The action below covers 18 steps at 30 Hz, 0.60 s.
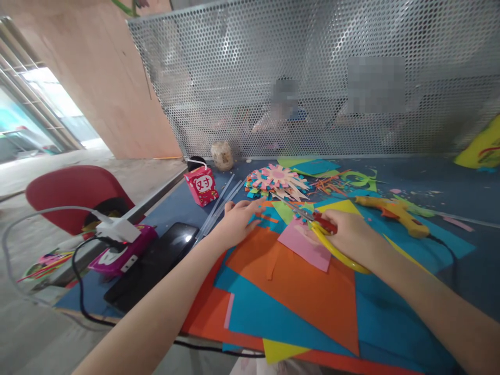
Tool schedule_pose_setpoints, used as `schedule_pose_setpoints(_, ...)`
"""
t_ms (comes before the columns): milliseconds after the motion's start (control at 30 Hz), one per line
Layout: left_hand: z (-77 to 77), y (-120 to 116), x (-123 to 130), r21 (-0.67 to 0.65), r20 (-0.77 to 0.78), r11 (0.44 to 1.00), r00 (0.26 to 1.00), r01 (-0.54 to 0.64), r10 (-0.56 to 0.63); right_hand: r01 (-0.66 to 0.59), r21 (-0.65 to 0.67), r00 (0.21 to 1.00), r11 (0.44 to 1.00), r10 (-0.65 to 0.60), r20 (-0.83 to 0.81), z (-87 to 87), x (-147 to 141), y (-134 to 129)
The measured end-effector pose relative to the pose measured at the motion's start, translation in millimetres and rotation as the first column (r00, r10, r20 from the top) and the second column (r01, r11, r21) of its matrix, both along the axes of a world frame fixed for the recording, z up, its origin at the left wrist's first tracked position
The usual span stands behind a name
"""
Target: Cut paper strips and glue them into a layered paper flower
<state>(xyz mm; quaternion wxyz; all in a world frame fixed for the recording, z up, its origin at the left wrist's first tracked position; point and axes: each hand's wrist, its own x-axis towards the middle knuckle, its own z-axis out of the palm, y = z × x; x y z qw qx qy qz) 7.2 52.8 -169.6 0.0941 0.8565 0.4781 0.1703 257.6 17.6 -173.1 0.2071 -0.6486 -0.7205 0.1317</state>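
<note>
My right hand point(344, 229) grips a pair of scissors point(326, 239) with yellow and red handles, its blades pointing away to the left over the papers. With fingers stretched out, my left hand point(240, 221) is over blue paper and small orange strips point(269, 217). Beneath the scissors lies a pink sheet point(304, 247), on top of a large orange sheet point(297, 286). Just beyond the scissor tips is a pile of fringed paper flowers point(277, 177) in pink, cream and blue. A small blue fringed piece point(302, 212) is partly hidden by the blades.
A yellow glue gun point(394, 211) lies at right, its cord trailing off. At left are a black phone point(156, 265), a purple power strip point(125, 250), clear sticks point(221, 205) and a red drink box point(201, 185). A perforated metal panel point(250, 67) rises behind the table.
</note>
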Motion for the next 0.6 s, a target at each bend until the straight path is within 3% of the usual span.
schedule_pose_setpoints(400,-8.1,1.8,13.1,0.09,-0.078,0.996,0.997,0.003,0.004,0.017,-0.038,1.0,0.999,-0.016,0.023,4.7,-2.4,-1.6)
schedule_pose_setpoints(600,-9.5,0.1,16.2,0.06,0.09,0.994,0.993,-0.088,0.083,0.016,-0.04,0.999,0.999,-0.014,0.039,8.8,-3.9,-3.5)
